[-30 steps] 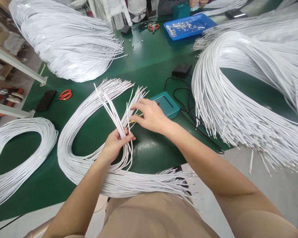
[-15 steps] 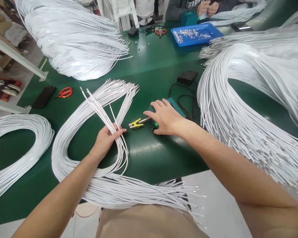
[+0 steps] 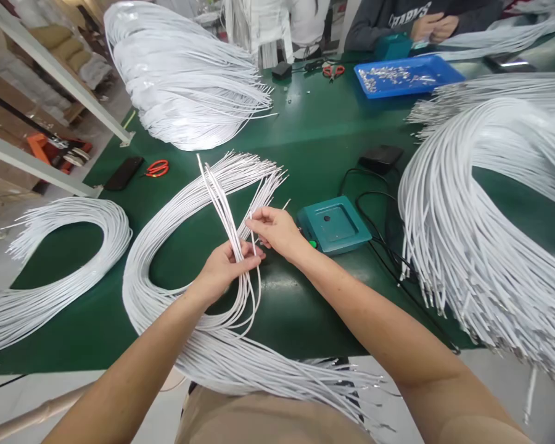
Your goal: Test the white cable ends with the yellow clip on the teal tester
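My left hand (image 3: 224,268) is closed around a small bunch of white cables (image 3: 222,203), whose tips stick up past the fingers. Close beside it, my right hand (image 3: 277,233) pinches a single white cable (image 3: 253,242) just above the left thumb. These cables curve down and join a large coil of white cables (image 3: 141,259) lying under both hands. To the right of my right hand sits a teal box (image 3: 337,225) with a green button (image 3: 313,244) on its near left side. The yellow clip that was beside the box is hidden behind my right hand.
More white cable bundles lie left (image 3: 92,259), behind (image 3: 189,80) and right (image 3: 439,203). Red-handled scissors (image 3: 157,168) and a black phone (image 3: 124,173) lie at left. Farther back are a blue tray (image 3: 409,77) of small metal parts and a co-worker's hands (image 3: 435,28).
My right hand has left the teal box and moved left to a cable at my left hand. The left hand still holds its bunch. The whole view has shifted.
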`<state>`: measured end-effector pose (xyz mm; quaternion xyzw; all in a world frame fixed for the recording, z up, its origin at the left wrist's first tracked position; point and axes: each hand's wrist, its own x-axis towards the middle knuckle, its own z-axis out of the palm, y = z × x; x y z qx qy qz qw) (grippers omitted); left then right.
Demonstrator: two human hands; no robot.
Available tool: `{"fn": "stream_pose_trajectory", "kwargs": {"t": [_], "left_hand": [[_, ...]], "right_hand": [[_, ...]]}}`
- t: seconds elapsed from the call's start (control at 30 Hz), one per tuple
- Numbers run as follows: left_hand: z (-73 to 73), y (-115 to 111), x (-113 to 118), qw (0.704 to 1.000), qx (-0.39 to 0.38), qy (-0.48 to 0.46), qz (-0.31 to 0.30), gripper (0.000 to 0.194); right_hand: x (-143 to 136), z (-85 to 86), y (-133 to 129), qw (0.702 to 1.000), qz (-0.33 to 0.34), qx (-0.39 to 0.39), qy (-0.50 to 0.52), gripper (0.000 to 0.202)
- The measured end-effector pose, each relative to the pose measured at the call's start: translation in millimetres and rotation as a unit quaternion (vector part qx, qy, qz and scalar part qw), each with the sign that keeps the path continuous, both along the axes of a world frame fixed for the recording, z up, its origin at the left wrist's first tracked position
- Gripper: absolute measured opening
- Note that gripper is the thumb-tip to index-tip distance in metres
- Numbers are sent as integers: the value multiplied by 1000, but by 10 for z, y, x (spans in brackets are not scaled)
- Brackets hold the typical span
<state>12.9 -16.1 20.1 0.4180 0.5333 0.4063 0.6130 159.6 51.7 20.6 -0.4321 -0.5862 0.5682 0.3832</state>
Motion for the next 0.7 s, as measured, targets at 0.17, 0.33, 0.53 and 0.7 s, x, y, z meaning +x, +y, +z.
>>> {"fn": "stream_pose_trajectory", "kwargs": {"t": [0.17,0.33,0.53,0.7], "left_hand": [[32,144,-63,996,9,-66,52,38],[-127,144,-79,998,42,-25,35,38],[-187,120,-31,998,44,-38,18,35],[-156,154,7,996,64,-39,45,35]], "right_hand": [[1,-110,-116,995,52,-30,84,20],[6,-41,-182,990,28,-77,110,20],[29,-52,-165,991,-1,-83,104,18],[64,-44,-141,963,33,-179,200,22]]}}
